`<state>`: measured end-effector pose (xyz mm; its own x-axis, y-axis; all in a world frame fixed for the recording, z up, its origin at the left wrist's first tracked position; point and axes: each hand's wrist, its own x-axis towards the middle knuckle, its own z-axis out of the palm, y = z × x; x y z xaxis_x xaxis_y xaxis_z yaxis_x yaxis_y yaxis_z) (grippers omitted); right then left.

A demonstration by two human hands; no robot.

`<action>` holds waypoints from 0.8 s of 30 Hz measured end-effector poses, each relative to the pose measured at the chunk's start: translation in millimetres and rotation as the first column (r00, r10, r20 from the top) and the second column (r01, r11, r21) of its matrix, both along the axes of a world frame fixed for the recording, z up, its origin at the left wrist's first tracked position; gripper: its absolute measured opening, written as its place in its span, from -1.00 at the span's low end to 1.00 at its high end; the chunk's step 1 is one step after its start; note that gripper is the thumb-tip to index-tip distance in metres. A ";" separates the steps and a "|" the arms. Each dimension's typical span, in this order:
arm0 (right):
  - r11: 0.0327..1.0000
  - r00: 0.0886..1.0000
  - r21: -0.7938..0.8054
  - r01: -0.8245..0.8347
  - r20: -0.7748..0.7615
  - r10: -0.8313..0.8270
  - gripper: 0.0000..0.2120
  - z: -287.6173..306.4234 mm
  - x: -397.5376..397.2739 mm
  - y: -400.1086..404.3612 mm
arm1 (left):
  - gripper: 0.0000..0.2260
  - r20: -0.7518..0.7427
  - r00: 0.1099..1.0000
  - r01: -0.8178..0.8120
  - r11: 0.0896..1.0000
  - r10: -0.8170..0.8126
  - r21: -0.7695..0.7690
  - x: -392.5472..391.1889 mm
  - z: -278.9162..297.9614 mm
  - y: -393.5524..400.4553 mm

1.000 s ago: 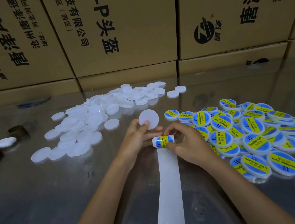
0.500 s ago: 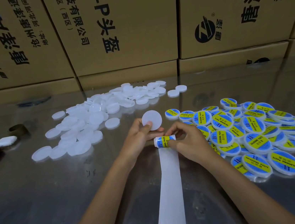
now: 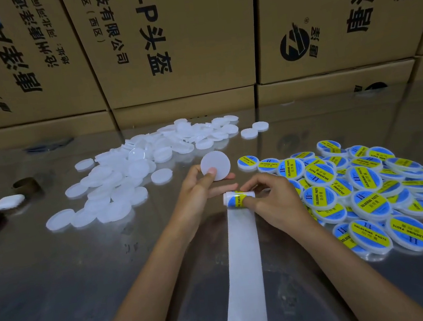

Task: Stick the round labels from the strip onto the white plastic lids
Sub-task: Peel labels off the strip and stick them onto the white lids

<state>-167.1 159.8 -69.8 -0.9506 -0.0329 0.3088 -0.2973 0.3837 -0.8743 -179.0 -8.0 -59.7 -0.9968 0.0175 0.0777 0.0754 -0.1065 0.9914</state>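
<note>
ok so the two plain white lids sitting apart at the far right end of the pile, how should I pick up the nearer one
Pinch the nearer loose lid across its rim from above, thumb and finger on opposite edges. It lies flat on the table, just touching its neighbour at the far right, so use the free near and left edges.

desk (image 3: 60, 285): shiny metal surface | heap of plain white lids (image 3: 137, 174): left of paper strip | paper strip (image 3: 243, 276): runs down desk middle toward viewer | labelled lids (image 3: 363, 189): heaped right of strip | small white case (image 3: 9, 202) and brown ring (image 3: 27, 185): far left of strip, beyond white heap
</note>
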 end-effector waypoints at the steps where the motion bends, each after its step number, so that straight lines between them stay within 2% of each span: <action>1: 1.000 1.000 0.004 0.003 -0.011 -0.003 -0.80 0.3 0.2 0.1 | -0.83 -0.004 1.000 0.006 1.000 -0.006 0.001 0.2 0.4 0.3; 4: 0.997 0.999 0.071 0.019 -0.046 -0.016 -0.93 -1.5 -0.6 0.3 | -0.84 0.004 1.000 0.024 0.999 -0.024 -0.024 2.0 -1.5 3.2; 12: 0.991 0.996 0.132 -0.004 -0.087 0.015 -0.86 -2.9 -2.3 -0.6 | -0.83 0.012 1.000 0.013 1.000 -0.013 -0.023 2.7 -2.1 3.4; 17: 0.973 0.980 0.232 -0.007 -0.190 0.052 -0.89 -3.5 0.2 -3.1 | -0.82 0.016 1.000 0.004 0.999 -0.004 -0.036 5.5 -0.7 8.3; 21: 0.988 0.959 0.152 -0.041 -0.270 0.082 -0.89 3.7 3.9 -5.0 | -0.80 0.015 0.999 -0.031 0.992 0.033 -0.120 6.9 -2.0 12.4; 24: 0.997 0.963 0.027 -0.070 -0.261 0.074 -0.90 8.0 5.1 -5.3 | -0.83 0.010 0.997 -0.070 0.994 0.071 -0.078 7.9 -0.7 13.6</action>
